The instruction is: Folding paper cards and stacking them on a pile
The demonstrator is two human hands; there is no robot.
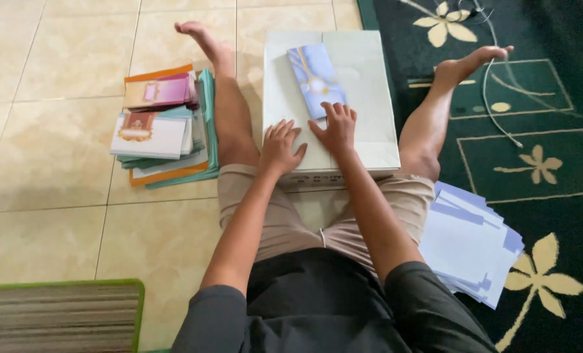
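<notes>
**A:** I'm watching the head feed. Start at the left of the frame: what have we got?

**B:** At lower left, a striped mat with a green border, cut off by the edge. Above it, a loose stack of envelopes on the tiled floor, teal, orange, pink and white, glossy paper, fanned unevenly.

**A:** And the centre?

**B:** A flat white box between the person's legs, matte card, rectangular. The left hand lies flat on its near left part, fingers spread, gripping nothing. The right hand is also open, fingertips pressing the lower end of the blue card.

**A:** Describe that card.

**B:** Long, narrow, pale blue with a marbled look and a gold ornament; it lies slanted on the box's upper middle. I can't make out its detail.

**A:** Far right?

**B:** A splayed pile of pale lilac sheets beside the thigh, partly on a dark green carpet with cream flowers. A thin white cord trails across it.
</notes>
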